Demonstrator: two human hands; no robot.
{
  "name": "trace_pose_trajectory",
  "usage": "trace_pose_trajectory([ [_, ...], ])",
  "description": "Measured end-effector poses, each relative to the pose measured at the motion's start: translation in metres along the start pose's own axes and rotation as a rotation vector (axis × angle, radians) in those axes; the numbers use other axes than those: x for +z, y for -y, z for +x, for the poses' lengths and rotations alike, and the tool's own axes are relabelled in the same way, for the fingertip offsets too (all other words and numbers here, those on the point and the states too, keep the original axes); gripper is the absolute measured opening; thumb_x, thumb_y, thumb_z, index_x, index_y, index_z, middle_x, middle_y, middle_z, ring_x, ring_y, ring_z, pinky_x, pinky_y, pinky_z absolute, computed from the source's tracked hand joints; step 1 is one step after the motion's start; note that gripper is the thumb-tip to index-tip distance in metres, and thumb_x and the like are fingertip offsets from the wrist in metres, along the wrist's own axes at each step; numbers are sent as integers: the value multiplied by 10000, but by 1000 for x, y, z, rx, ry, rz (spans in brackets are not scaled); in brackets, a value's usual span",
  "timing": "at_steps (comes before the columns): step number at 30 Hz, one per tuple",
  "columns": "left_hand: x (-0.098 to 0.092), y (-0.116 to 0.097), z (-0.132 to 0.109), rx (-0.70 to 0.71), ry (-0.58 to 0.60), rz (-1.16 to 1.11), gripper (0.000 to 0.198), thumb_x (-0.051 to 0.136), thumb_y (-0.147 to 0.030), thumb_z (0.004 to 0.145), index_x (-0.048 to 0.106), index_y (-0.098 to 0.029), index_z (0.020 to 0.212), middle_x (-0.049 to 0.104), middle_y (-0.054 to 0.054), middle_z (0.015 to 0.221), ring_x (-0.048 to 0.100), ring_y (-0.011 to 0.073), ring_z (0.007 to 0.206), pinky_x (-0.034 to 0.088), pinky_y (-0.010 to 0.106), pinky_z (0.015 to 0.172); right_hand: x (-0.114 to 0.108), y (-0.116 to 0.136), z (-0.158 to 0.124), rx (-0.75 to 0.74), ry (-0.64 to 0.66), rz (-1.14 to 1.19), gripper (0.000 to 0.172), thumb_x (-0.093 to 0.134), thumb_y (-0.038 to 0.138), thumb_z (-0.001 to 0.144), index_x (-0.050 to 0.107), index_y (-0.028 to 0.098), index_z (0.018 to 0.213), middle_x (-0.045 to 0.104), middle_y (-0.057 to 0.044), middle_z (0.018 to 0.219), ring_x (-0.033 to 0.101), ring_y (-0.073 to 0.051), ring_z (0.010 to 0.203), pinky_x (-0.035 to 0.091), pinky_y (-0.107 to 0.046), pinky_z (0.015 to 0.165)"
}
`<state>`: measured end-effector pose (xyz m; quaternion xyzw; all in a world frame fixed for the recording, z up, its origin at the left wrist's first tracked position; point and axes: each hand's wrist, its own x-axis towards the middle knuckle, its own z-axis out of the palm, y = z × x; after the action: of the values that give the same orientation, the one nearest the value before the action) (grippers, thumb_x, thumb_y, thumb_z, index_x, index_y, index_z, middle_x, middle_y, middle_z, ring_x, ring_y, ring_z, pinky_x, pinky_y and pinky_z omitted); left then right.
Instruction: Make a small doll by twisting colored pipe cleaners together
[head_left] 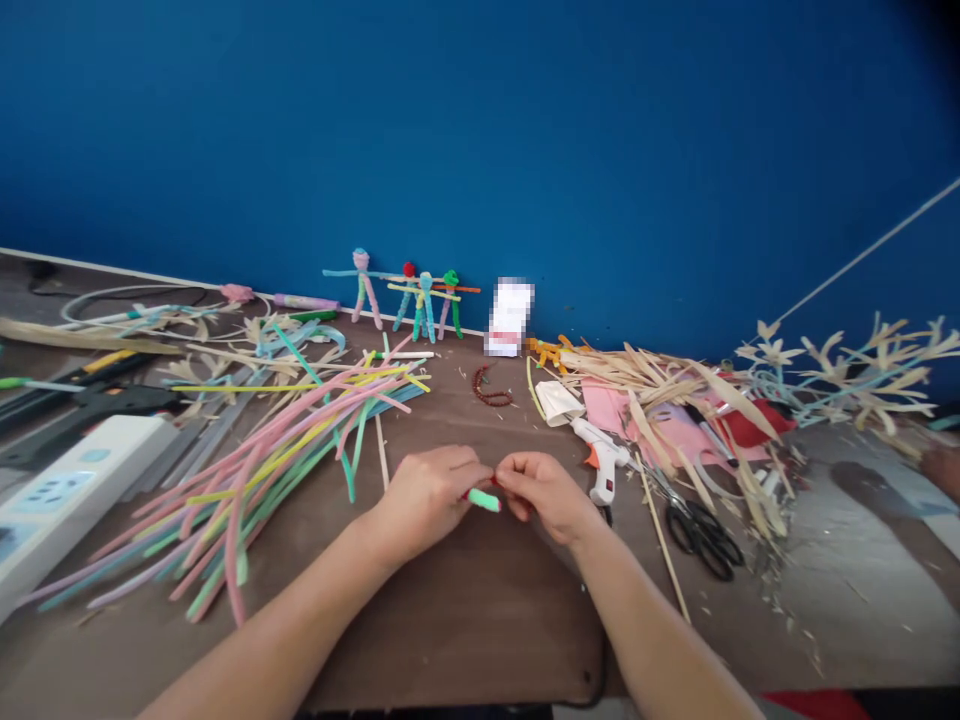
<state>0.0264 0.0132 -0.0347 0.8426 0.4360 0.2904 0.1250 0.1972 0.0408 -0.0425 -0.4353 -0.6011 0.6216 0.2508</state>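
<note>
Near the middle of the brown table, my left hand (435,497) is closed around a small pipe-cleaner piece (484,500), whose mint green end sticks out below the fingers. A bit of red shows at the fingertips of both hands. My right hand (541,492) pinches at that red part, its fingertips almost touching the left ones. Left of the hands lies a loose pile of coloured pipe cleaners (277,450). Several pipe-cleaner figures (425,300) lean against the blue wall behind.
A white power strip (82,480) lies at the left. Right of my hands are a white glue gun (604,455), black-handled scissors (705,535), pink sheets (604,405) and dry strips. A red bead string (491,398) lies ahead. Another person's hand (941,468) shows at the right edge.
</note>
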Motion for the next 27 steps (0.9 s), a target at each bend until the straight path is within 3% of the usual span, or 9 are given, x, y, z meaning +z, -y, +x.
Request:
trace_pose_trajectory([
  [2, 1, 2, 2, -146, -71, -155, 219, 425, -181, 777, 643, -174, 800, 581, 40, 692, 517, 128, 661, 369, 218, 616, 3, 0, -2, -150, -164, -90, 153, 520, 308, 722, 511, 162, 766, 445, 34, 575, 394, -73, 448, 292, -194, 421],
  [5, 1, 3, 5, -355, -68, -394, 192, 485, -258, 745, 642, -150, 725, 556, 12, 597, 490, 116, 574, 361, 207, 548, 7, 3, -6, -472, -376, -324, 199, 524, 199, 717, 520, 191, 916, 484, -24, 793, 454, -109, 625, 388, -226, 555],
  [8, 0, 2, 6, -497, 13, -653, 193, 526, -298, 708, 626, -134, 684, 519, -15, 520, 452, 97, 488, 350, 197, 486, 7, 6, -10, -641, -362, -533, 178, 475, 132, 737, 546, 204, 882, 465, -43, 856, 467, -134, 711, 408, -263, 644],
  [15, -5, -1, 8, -594, 121, -916, 169, 565, -283, 670, 609, -121, 651, 548, -5, 563, 454, 74, 455, 345, 188, 452, 6, 10, -14, -714, -339, -744, 195, 458, 119, 750, 538, 206, 904, 441, -49, 880, 477, -149, 795, 403, -273, 708],
  [20, -6, 0, 7, -546, 126, -805, 159, 535, -258, 690, 616, -122, 671, 533, -13, 543, 465, 87, 480, 354, 196, 479, 8, 14, -17, -667, -264, -866, 104, 445, 153, 778, 525, 181, 839, 470, -56, 864, 474, -156, 793, 388, -276, 711],
  [27, -2, 2, 3, -203, 28, -171, 152, 468, -147, 722, 605, -153, 656, 543, -1, 614, 498, 113, 590, 337, 206, 546, 7, 15, -15, -557, -184, -1000, 90, 413, 149, 809, 501, 165, 793, 511, -53, 822, 460, -159, 745, 352, -284, 678],
])
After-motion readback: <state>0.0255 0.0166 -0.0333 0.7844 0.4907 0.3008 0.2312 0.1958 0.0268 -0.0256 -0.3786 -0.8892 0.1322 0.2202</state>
